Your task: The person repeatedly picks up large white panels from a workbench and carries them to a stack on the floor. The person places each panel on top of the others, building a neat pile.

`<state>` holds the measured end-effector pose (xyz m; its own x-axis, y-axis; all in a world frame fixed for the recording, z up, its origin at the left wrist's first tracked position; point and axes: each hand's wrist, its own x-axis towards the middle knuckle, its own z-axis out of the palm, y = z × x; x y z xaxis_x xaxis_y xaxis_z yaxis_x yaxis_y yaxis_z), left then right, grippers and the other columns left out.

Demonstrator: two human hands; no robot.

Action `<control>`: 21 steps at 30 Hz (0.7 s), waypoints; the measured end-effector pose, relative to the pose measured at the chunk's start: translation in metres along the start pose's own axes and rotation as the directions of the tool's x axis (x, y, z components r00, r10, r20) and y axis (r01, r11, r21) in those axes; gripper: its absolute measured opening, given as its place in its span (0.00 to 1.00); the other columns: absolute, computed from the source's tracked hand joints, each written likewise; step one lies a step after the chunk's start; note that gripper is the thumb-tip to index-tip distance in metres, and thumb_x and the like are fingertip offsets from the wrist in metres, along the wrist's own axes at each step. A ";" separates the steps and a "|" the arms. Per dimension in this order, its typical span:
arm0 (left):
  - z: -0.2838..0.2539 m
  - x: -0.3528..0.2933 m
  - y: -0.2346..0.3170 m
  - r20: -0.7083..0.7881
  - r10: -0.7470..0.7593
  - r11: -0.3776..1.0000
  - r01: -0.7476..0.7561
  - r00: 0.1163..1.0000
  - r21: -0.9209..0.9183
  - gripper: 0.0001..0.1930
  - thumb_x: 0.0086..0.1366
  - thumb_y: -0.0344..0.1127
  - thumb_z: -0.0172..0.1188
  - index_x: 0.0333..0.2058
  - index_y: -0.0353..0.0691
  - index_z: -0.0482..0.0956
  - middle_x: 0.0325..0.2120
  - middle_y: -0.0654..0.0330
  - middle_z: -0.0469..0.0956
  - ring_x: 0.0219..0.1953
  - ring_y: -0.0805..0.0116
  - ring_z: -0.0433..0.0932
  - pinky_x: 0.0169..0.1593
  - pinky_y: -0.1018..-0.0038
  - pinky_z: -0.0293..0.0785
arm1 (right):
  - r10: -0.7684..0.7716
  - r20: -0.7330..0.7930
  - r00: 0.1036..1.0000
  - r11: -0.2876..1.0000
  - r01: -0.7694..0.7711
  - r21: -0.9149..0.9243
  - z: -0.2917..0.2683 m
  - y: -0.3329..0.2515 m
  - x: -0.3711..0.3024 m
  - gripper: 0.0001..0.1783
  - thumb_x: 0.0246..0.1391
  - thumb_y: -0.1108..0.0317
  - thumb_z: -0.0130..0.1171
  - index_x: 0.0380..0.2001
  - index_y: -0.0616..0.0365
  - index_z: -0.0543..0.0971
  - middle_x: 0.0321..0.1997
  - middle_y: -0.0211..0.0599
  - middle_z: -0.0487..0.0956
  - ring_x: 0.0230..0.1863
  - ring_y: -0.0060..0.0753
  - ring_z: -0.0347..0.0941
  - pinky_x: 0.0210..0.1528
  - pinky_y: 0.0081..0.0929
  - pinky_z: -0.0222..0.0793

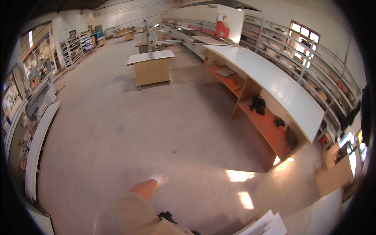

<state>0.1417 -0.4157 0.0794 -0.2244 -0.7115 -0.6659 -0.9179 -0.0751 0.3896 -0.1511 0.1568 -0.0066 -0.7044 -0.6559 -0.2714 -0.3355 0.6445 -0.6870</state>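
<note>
Workshop hall, seen from head height looking down and forward. At the top centre, a small pale rectangular label [212,6] sits on the white housing of a long panel saw [219,17], which has a red block [222,29] at its right end. At the right edge, a flat brown board [335,176] leans among stacked goods; its markings are too small to make out.

The left hand and the right hand lie outside the frame, so whether their fingers are apart or together cannot be told. Of the person, only 1 bent leg [137,199] in tan shorts shows, rising from the lower edge and ending in a white-clad foot [159,179]. Nearest to it, at the lower right edge, lie the white panels [266,225]: thin, flat, stacked in a fanned pile, their corners pointing up-frame.

The concrete floor [129,129] is grey and dusty, with 2 sunlit patches [239,175] at lower centre. A long white-topped counter [274,84] with orange shelves runs along the right; a wheeled cabinet [151,68] stands at upper centre. Shelving racks [76,47] line the upper left, and a window [303,33] is at the upper right.
</note>
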 end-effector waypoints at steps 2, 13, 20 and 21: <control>-0.031 0.001 0.011 -0.044 -0.064 0.991 0.058 0.997 -0.122 0.33 0.70 0.58 0.55 0.59 0.35 0.80 0.61 0.43 0.78 0.61 0.42 0.78 0.63 0.53 0.73 | -0.104 0.063 0.993 0.980 0.113 -0.163 -0.027 0.000 0.074 0.15 0.63 0.58 0.57 0.36 0.59 0.84 0.39 0.51 0.85 0.42 0.60 0.81 0.47 0.56 0.77; 0.025 0.031 0.061 0.201 -0.182 0.816 0.262 0.962 -0.515 0.25 0.69 0.56 0.60 0.41 0.34 0.85 0.34 0.55 0.85 0.36 0.63 0.84 0.41 0.66 0.80 | -0.166 0.555 0.816 0.871 0.385 -0.305 -0.020 0.015 0.470 0.17 0.56 0.50 0.60 0.34 0.52 0.85 0.44 0.43 0.84 0.44 0.52 0.80 0.46 0.53 0.76; -0.022 0.122 0.145 0.119 -0.200 0.680 0.225 0.973 -0.697 0.21 0.70 0.53 0.61 0.37 0.36 0.83 0.29 0.58 0.83 0.29 0.68 0.81 0.35 0.69 0.79 | -0.277 0.660 0.699 0.289 0.715 -0.636 -0.047 -0.244 0.717 0.15 0.61 0.63 0.59 0.45 0.59 0.85 0.45 0.44 0.87 0.47 0.44 0.84 0.48 0.42 0.80; -0.019 0.141 0.143 0.135 -0.216 0.698 0.250 0.967 -0.671 0.21 0.70 0.53 0.61 0.37 0.36 0.83 0.28 0.58 0.83 0.29 0.67 0.81 0.35 0.69 0.79 | -0.249 0.620 0.744 0.361 0.665 -0.654 -0.052 -0.297 0.728 0.15 0.63 0.65 0.59 0.48 0.60 0.86 0.46 0.44 0.87 0.48 0.43 0.84 0.49 0.39 0.81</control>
<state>-0.0153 -0.5401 0.0538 -0.0630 -0.5775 -0.8140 -0.4770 -0.6990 0.5328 -0.5964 -0.4916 0.0350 -0.0533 -0.8921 -0.4487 -0.9985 0.0536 0.0120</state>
